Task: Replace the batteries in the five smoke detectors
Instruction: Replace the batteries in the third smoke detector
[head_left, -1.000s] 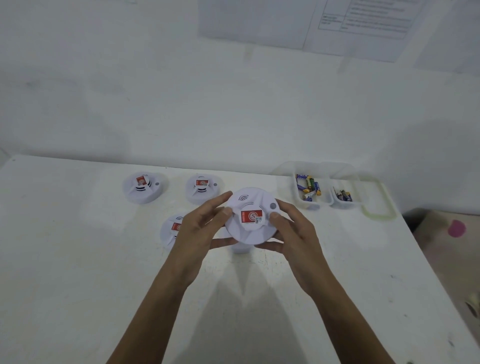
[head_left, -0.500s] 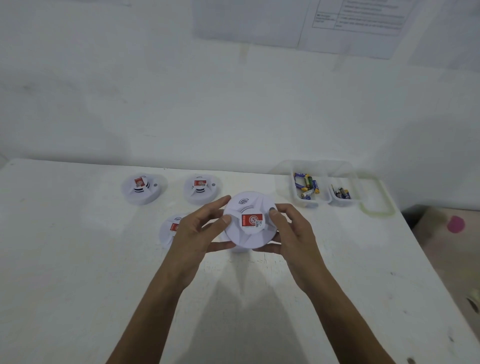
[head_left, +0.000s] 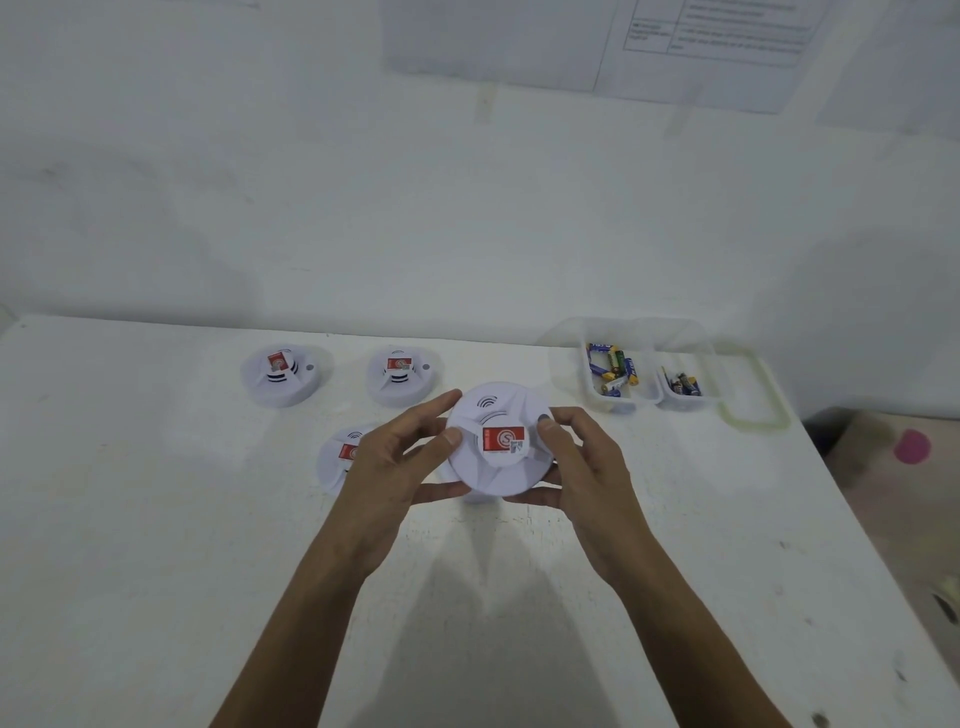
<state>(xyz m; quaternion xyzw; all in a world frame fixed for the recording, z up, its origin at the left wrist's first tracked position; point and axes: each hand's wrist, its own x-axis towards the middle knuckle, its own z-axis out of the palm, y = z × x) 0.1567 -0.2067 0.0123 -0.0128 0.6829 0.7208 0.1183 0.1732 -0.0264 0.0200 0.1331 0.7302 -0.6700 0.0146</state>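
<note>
Both my hands hold one white smoke detector (head_left: 498, 467) with a red label above the middle of the table. My left hand (head_left: 395, 467) grips its left rim with thumb on top. My right hand (head_left: 582, 462) grips its right rim, thumb on the face. Two more detectors stand at the back: one at far left (head_left: 280, 375) and one beside it (head_left: 401, 375). Another detector (head_left: 337, 460) lies partly hidden behind my left hand. A white piece (head_left: 475, 496) shows just under the held detector, mostly hidden.
A clear plastic container (head_left: 644, 405) with two compartments holds several batteries (head_left: 613, 366) at the back right. Its greenish lid (head_left: 753, 415) lies to the right. The white table (head_left: 156, 545) meets a wall behind; its right edge drops to the floor.
The held detector has turned slightly in my hands, and my right thumb has shifted onto its face. The camera view has dipped a little.
</note>
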